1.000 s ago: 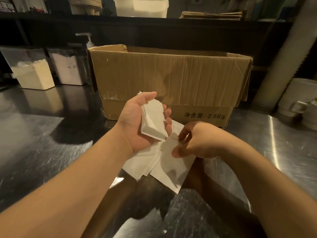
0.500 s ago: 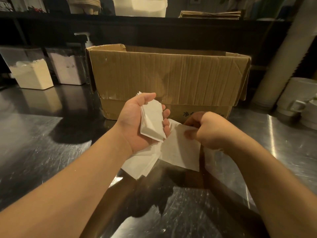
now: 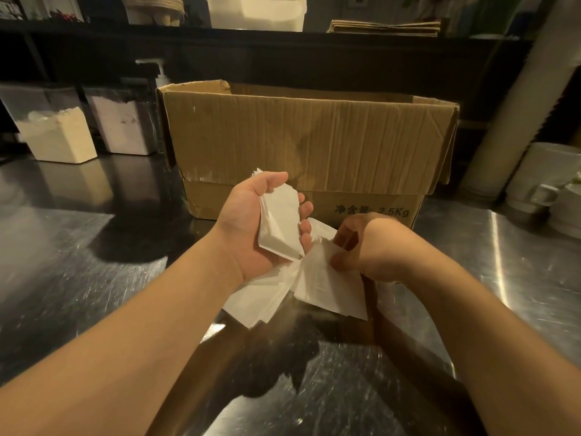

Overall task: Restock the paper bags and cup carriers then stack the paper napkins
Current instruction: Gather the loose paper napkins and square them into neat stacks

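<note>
Stacking napkins: left hand [image 3: 251, 228] fingers curled round gathered stack [image 3: 279, 226]; right hand [image 3: 371, 247] pinches loose napkin [image 3: 327, 287] above table [image 3: 94, 278]. Square edges before adding it; avoid crumpling.

Inside of brown corrugated cardboard box [image 3: 308, 136] hidden by its front wall. Right hand [image 3: 367, 247] fingertips hidden behind white paper napkin [image 3: 327, 284]. White mugs [image 3: 547, 184] cut by right edge.

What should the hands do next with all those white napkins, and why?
Probably lay the single napkin pinched by the right hand onto the stack gripped in the left hand; more loose napkins wait on the steel counter.
</note>
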Demonstrator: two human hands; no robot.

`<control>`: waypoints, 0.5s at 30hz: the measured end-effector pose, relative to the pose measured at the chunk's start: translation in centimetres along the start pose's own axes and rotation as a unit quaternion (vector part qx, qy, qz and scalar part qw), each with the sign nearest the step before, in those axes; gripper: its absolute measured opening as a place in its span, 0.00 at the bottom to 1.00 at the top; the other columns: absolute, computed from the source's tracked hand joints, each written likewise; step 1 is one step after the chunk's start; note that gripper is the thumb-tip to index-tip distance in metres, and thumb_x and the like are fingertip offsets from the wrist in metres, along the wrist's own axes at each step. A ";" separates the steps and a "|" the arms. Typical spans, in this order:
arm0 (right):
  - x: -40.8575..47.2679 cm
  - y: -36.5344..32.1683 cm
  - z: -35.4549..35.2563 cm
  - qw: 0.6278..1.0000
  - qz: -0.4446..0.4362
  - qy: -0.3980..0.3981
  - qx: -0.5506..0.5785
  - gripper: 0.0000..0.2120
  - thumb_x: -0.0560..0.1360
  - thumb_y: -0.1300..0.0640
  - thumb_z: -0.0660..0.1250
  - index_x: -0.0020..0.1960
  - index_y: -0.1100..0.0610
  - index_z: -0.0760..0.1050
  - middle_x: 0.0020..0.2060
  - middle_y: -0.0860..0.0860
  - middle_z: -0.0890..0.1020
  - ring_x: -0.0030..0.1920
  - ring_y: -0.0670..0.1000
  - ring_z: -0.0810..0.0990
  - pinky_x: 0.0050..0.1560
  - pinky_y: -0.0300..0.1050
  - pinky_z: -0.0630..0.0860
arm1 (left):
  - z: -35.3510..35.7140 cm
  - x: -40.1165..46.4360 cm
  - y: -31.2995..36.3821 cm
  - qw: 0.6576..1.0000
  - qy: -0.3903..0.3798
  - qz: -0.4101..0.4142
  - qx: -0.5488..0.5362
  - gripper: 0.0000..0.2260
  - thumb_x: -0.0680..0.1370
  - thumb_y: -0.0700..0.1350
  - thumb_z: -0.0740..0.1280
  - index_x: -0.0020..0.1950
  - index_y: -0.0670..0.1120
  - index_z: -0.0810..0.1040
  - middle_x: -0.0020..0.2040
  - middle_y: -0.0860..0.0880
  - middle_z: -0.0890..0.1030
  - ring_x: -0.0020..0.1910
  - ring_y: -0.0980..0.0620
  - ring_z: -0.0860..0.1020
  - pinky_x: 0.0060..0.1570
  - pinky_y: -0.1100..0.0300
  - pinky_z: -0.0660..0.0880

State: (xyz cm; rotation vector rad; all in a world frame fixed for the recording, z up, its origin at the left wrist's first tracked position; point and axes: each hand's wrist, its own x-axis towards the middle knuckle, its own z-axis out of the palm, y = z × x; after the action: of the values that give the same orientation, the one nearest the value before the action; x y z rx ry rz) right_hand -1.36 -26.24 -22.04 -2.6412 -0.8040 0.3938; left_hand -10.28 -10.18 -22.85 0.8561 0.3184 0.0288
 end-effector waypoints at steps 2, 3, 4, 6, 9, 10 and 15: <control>0.0 0.1 0.0 1.000 -0.004 0.011 -0.003 0.15 0.76 0.50 0.75 0.61 0.49 0.79 0.56 0.51 0.81 0.54 0.54 0.81 0.48 0.45 0.79 | 0.0 0.0 0.0 1.000 0.002 0.001 0.002 0.14 0.76 0.53 0.66 0.53 0.43 0.77 0.46 0.45 0.79 0.40 0.48 0.75 0.43 0.54 0.72; -0.1 0.0 0.0 1.000 -0.007 0.014 -0.005 0.15 0.76 0.50 0.75 0.61 0.49 0.79 0.56 0.50 0.82 0.54 0.54 0.81 0.47 0.44 0.77 | 0.0 0.0 0.0 1.000 0.003 0.001 0.002 0.14 0.76 0.53 0.66 0.53 0.43 0.78 0.46 0.45 0.79 0.40 0.48 0.75 0.43 0.54 0.72; 0.0 0.1 0.0 1.000 -0.009 0.016 -0.008 0.15 0.76 0.50 0.75 0.61 0.49 0.79 0.55 0.50 0.82 0.54 0.54 0.81 0.46 0.44 0.77 | 0.0 0.0 0.0 1.000 0.003 0.001 0.002 0.14 0.76 0.53 0.66 0.53 0.44 0.78 0.46 0.45 0.79 0.40 0.48 0.75 0.43 0.54 0.72; 0.0 0.1 0.0 1.000 -0.010 0.016 -0.008 0.15 0.75 0.50 0.75 0.61 0.49 0.79 0.55 0.50 0.82 0.54 0.54 0.81 0.48 0.45 0.78 | 0.0 0.0 -0.1 1.000 0.004 0.001 0.002 0.14 0.76 0.53 0.66 0.53 0.44 0.78 0.46 0.45 0.79 0.40 0.48 0.75 0.43 0.54 0.72; -0.1 0.1 -0.1 1.000 -0.012 0.018 0.002 0.15 0.75 0.50 0.76 0.60 0.48 0.79 0.56 0.50 0.81 0.54 0.54 0.81 0.49 0.46 0.80 | 0.1 0.0 -0.1 1.000 0.007 0.001 0.003 0.13 0.76 0.53 0.67 0.52 0.44 0.78 0.46 0.45 0.79 0.40 0.48 0.75 0.43 0.54 0.72; 0.0 0.2 0.0 1.000 -0.014 0.022 0.007 0.14 0.75 0.51 0.76 0.60 0.48 0.79 0.56 0.50 0.81 0.53 0.53 0.81 0.47 0.44 0.80 | 0.1 0.0 -0.1 1.000 0.008 0.001 0.003 0.14 0.76 0.53 0.67 0.52 0.44 0.78 0.46 0.45 0.79 0.40 0.48 0.75 0.43 0.54 0.73; 0.1 0.2 -0.1 0.999 -0.016 0.032 0.002 0.15 0.74 0.50 0.77 0.59 0.49 0.80 0.57 0.50 0.81 0.54 0.54 0.80 0.51 0.46 0.80 | 0.0 0.0 -0.1 1.000 0.008 0.000 0.001 0.14 0.76 0.53 0.67 0.53 0.43 0.78 0.47 0.44 0.79 0.40 0.48 0.75 0.43 0.54 0.73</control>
State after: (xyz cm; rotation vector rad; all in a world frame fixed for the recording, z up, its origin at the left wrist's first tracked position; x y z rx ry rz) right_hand -1.20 -26.36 -22.00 -2.6193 -0.8232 0.3005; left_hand -10.26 -10.24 -22.97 0.8578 0.3330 0.0363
